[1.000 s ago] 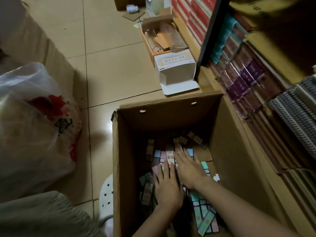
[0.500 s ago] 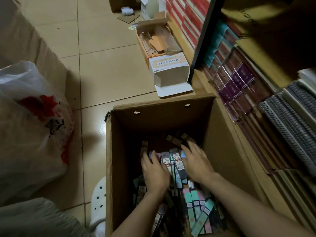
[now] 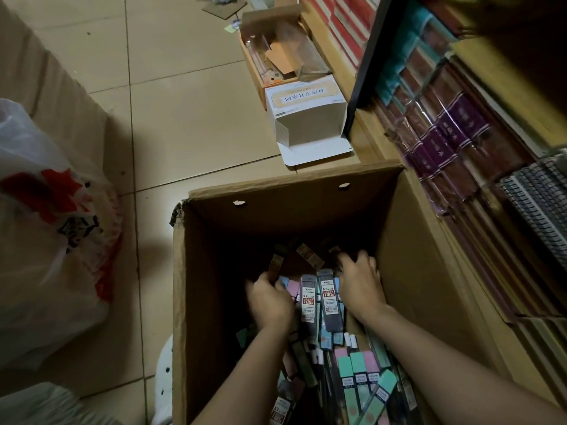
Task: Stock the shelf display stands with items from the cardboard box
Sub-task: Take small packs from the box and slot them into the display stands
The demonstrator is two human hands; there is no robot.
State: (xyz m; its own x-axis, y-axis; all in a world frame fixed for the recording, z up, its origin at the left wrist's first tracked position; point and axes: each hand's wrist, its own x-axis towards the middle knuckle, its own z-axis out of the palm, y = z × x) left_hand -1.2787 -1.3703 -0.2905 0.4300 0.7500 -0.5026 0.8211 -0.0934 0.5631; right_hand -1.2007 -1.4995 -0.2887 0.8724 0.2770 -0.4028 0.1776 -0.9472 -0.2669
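Cardboard box (image 3: 196,302), lower centre of frame, open at the top, hard against the shelf unit (image 3: 460,154) on the right. Its floor is covered in a loose heap of slim lead packs (image 3: 352,372). You have both arms down inside it.

Risk, box level: the packs lie crossed at many angles. If you scoop a bundle up from both sides, I judge the outer ones likely to slide off and drop back, or snag on the box wall.

Risk, shelf level: the wrapped books (image 3: 441,139) at right centre stand close to the box edge. A raised elbow could catch them.

Left hand (image 3: 270,302), centre of frame: fingers curl down over the packs' left flank; it is blurred, so I cannot tell whether it grips anything. Right hand (image 3: 360,286): fingers curled over the far end of the packs, apparently gathering, grip likewise unclear. Two dark packs (image 3: 319,299) stand between your hands.

Writing: those two packs read "0.7" and "100" on a red patch. The white carton (image 3: 310,118), upper centre, bears inverted Chinese characters in an orange band, not legible. The plastic bag (image 3: 52,228), at left, shows red and black print, unreadable.
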